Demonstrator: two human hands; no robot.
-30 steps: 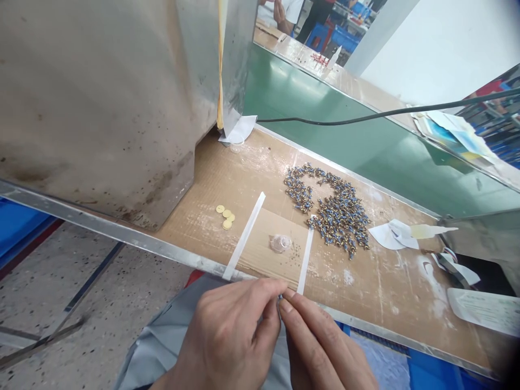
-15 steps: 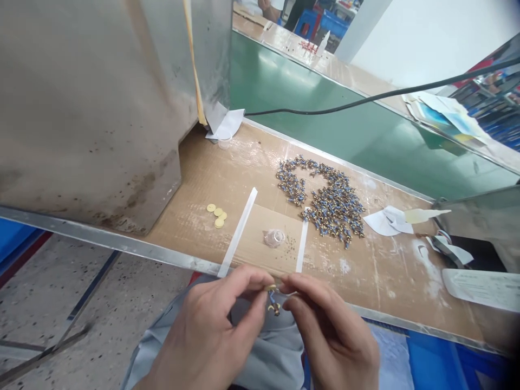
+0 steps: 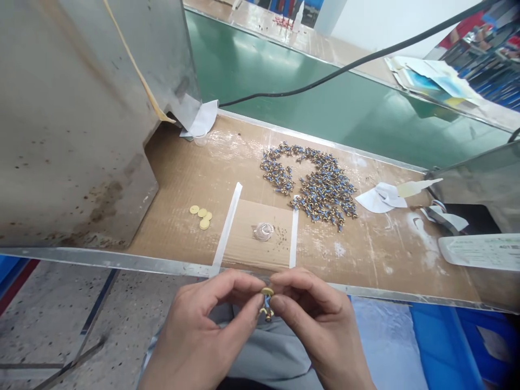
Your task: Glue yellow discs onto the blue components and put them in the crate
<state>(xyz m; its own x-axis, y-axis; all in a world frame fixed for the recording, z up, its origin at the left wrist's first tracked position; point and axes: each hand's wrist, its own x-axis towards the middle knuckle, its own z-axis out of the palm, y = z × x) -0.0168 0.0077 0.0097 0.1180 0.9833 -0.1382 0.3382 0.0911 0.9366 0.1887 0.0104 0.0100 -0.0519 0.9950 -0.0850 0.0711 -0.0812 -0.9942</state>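
My left hand (image 3: 215, 325) and my right hand (image 3: 320, 319) meet in front of the table edge, fingers pinched round one tiny figurine (image 3: 267, 311). It hangs head down, with blue and brown parts and a round yellow disc base (image 3: 267, 291) at its top. Thumbs and fingertips of both hands touch it and hide part of it. Beyond my hands, a small clear plastic dish (image 3: 264, 232) stands on a cardboard patch between two white tape strips. Several loose yellow discs (image 3: 205, 223) lie to the left. A large pile of similar figurines (image 3: 325, 189) spreads further back.
A stained metal housing (image 3: 73, 135) takes up the left side. Folded white paper (image 3: 379, 197), a yellowish nozzle (image 3: 418, 187) and a white printed container (image 3: 483, 252) lie on the right. A black cable (image 3: 284, 95) crosses behind. Blue bins (image 3: 442, 341) stand below the table.
My right hand has closed in on the figurine, its thumb and fingers now touching it beside my left hand's. The camera view has shifted slightly.
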